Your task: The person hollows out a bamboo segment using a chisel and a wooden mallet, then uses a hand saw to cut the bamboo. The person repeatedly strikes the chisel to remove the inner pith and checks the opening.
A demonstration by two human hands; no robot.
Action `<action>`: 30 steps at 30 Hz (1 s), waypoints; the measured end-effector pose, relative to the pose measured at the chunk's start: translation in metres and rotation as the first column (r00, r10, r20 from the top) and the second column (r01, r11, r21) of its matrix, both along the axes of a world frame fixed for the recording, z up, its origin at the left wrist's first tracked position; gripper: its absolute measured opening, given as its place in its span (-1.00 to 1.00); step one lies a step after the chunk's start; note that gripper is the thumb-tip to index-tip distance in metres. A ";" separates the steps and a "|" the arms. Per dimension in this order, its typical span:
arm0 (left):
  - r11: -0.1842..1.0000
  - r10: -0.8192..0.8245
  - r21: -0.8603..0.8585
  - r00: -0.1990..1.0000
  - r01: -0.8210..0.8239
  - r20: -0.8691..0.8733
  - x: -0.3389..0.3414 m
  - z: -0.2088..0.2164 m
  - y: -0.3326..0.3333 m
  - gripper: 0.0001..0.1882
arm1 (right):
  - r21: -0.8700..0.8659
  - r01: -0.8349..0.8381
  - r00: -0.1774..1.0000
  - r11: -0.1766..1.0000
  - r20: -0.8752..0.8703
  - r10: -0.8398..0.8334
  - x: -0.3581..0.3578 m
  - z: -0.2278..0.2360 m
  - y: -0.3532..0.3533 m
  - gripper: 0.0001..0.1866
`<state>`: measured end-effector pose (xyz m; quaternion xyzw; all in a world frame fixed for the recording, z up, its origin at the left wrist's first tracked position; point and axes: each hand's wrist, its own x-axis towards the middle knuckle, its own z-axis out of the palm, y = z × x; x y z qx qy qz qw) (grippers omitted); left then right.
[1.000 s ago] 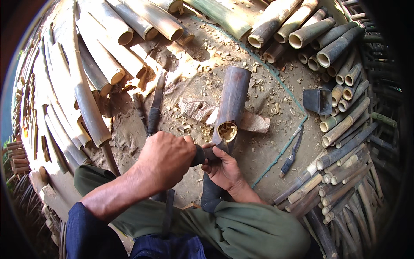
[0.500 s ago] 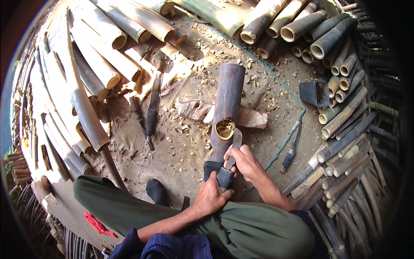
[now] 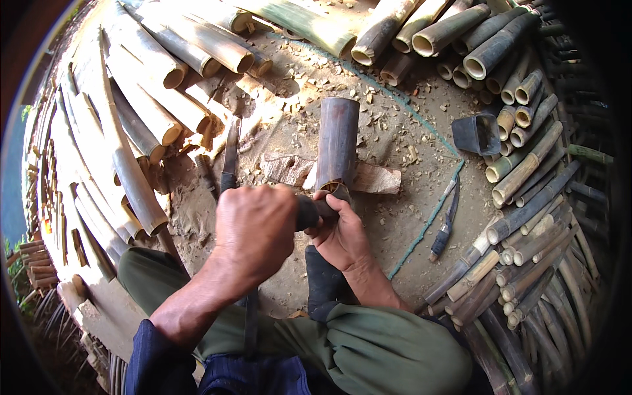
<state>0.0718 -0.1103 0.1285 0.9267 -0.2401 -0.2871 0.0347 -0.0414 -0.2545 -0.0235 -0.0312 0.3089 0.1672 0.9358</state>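
Observation:
A dark bamboo tube point(image 3: 339, 141) lies with its far part across a rough piece of wood point(image 3: 376, 179). At its near end, my right hand point(image 3: 343, 237) is closed, thumb and fingers curled around the knife close to the tube's cut opening. My left hand point(image 3: 257, 227) makes a fist beside it, wrapped round the knife's dark bound handle point(image 3: 307, 212). Both hands hide most of the blade and the lower tube. A dark-covered foot point(image 3: 324, 280) of mine rests just below my right hand.
Another knife point(image 3: 230, 151) lies beyond my left hand. A smaller knife point(image 3: 444, 227) rests by a green cord point(image 3: 421, 227) to the right. Bamboo tubes are stacked left point(image 3: 141, 191), far and right point(image 3: 520, 171), near a black container point(image 3: 475, 135). Chips litter the ground.
My left hand has risen to the left from my lap, swinging the handle sideways. My right hand has moved slightly up and left to the tube's opening. The view has shifted a little.

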 end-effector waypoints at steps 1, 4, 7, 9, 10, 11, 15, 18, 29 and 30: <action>0.986 -0.156 0.078 0.983 0.149 0.101 -0.008 0.001 -0.014 -0.92 | 0.046 0.008 0.999 0.999 0.033 -0.010 -0.004 -0.011 0.001 -0.68; 0.936 -0.340 0.191 0.893 0.294 0.293 -0.030 -0.007 -0.022 -0.88 | 0.072 0.024 0.990 0.997 -0.138 -0.014 -0.006 -0.005 0.009 -0.66; 0.967 -0.246 0.013 0.946 0.255 -0.210 -0.035 -0.017 0.011 -0.66 | -0.070 -0.082 0.994 0.994 0.072 0.087 -0.034 0.012 0.017 -0.68; 0.878 -0.478 -0.242 0.746 0.412 -0.464 -0.040 -0.017 0.018 -0.69 | -0.208 -0.217 0.968 0.954 0.078 0.237 -0.061 0.017 0.004 -0.74; 0.794 -0.608 -0.377 0.641 0.477 -0.468 -0.051 -0.024 0.015 -0.68 | -0.500 -0.300 0.908 0.813 0.111 0.404 -0.073 0.014 -0.009 -0.68; 0.740 -0.642 -0.461 0.718 0.489 -0.269 -0.063 -0.031 0.003 -0.62 | -0.587 -0.344 0.911 0.733 -0.021 0.411 -0.077 0.021 -0.019 -0.63; 0.529 -0.582 -0.645 0.789 0.552 0.198 -0.073 -0.095 -0.091 -0.26 | -0.904 -0.424 0.807 0.051 -0.352 0.474 -0.075 0.022 -0.077 -0.62; 0.738 -0.491 -0.578 0.865 0.349 -0.104 -0.055 -0.127 -0.127 -0.05 | -0.823 -0.170 0.647 -0.542 -0.508 0.569 -0.038 0.026 -0.117 -0.65; 0.063 0.563 -0.963 0.806 -0.260 -0.181 -0.034 -0.132 -0.088 0.12 | -0.253 0.852 0.060 -0.459 -0.823 0.565 0.147 0.085 -0.058 -0.81; 0.067 0.528 -0.959 0.825 -0.277 -0.201 -0.037 -0.132 -0.092 0.11 | -0.291 0.787 0.098 -0.544 -0.811 0.577 0.137 0.083 -0.063 -0.79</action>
